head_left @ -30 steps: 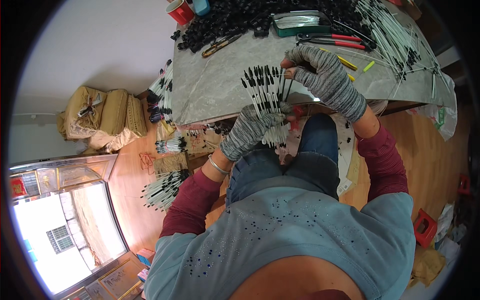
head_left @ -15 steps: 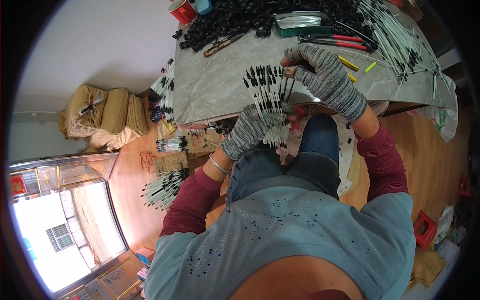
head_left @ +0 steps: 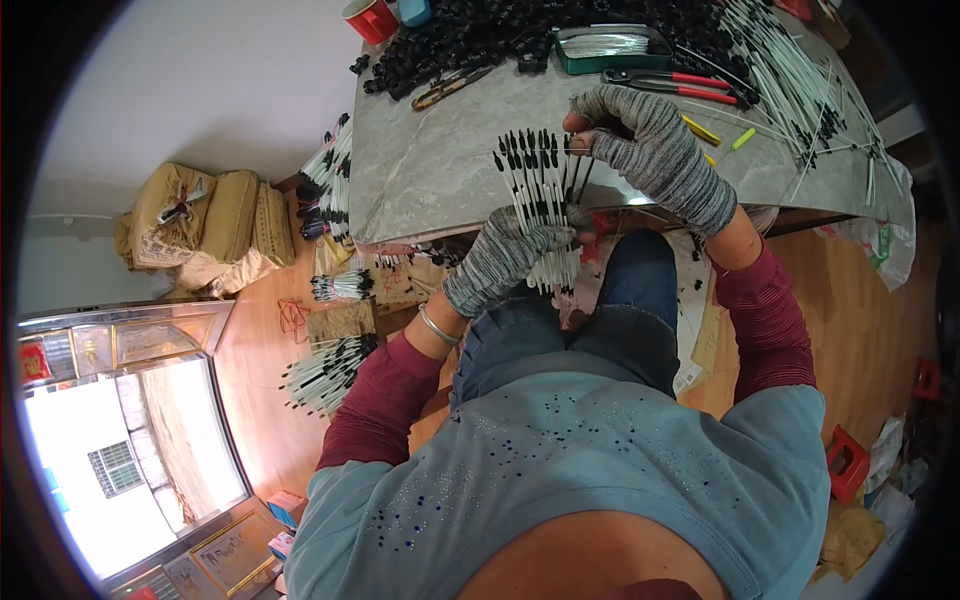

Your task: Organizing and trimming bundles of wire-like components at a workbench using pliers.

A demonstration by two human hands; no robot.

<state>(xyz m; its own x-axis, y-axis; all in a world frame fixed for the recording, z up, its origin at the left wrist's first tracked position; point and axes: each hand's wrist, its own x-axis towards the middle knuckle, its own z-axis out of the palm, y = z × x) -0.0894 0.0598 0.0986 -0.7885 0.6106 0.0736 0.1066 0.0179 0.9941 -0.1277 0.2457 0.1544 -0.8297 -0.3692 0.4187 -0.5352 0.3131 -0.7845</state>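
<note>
Gripping a fanned bundle of slim white rods (head_left: 532,190) with black tips, the left hand (head_left: 512,245) is closed around the middle, at the near table edge, above the lap. Right hand (head_left: 640,140): thumb and forefinger pinched on a thin pale strand (head_left: 566,151) just beside the tips; where it ends, can't make out. Both hands in marled grey, ribbed knit gloves (head_left: 650,120), fingertips bare. Grey stone-look table (head_left: 430,165), smooth, veined. On it: heap of small glossy black pieces (head_left: 480,45), single shapes hard to separate; green tray (head_left: 610,67) of silvery wires; red-handled pliers (head_left: 690,85). Red mug (head_left: 372,20) cut off at the top. Left fingers partly hidden behind the rods.
</note>
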